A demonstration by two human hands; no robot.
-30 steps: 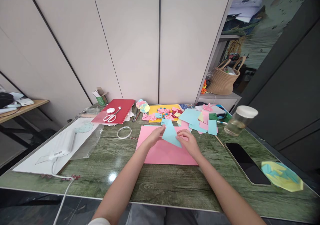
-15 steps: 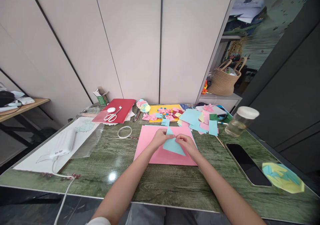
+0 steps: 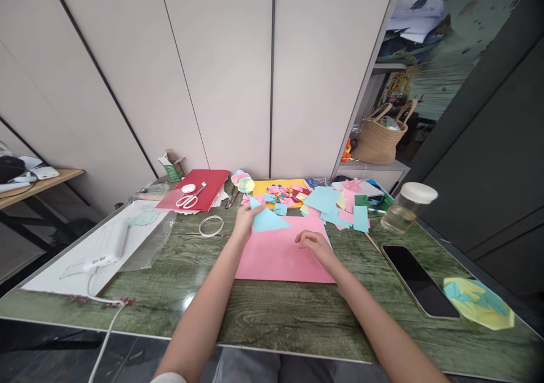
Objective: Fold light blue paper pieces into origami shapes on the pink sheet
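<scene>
Pinched in my left hand [image 3: 245, 220] is a light-blue folded paper triangle [image 3: 268, 220], held by its left corner over the far left part of a pink paper sheet [image 3: 272, 261]. My right hand [image 3: 313, 242] hovers over the right side of that sheet, apart from the triangle, with its fingers curled and nothing visible in them. Small folded pink and blue paper pieces [image 3: 280, 208] lie just beyond the sheet. Loose blue, pink and yellow paper squares [image 3: 325, 198] are spread behind my right hand.
White scissors [image 3: 187, 200] rest on a red folder [image 3: 208, 187] at the back left, near a white cable ring [image 3: 211, 226]. A power bank [image 3: 108, 247] lies left. On the right are a lidded jar [image 3: 408, 208], a phone [image 3: 419, 281] and a yellow-blue folded paper piece [image 3: 479, 303].
The blue paper has moved left and away from me in my left hand, turning as it went. My right hand has let go of it and stays over the pink sheet.
</scene>
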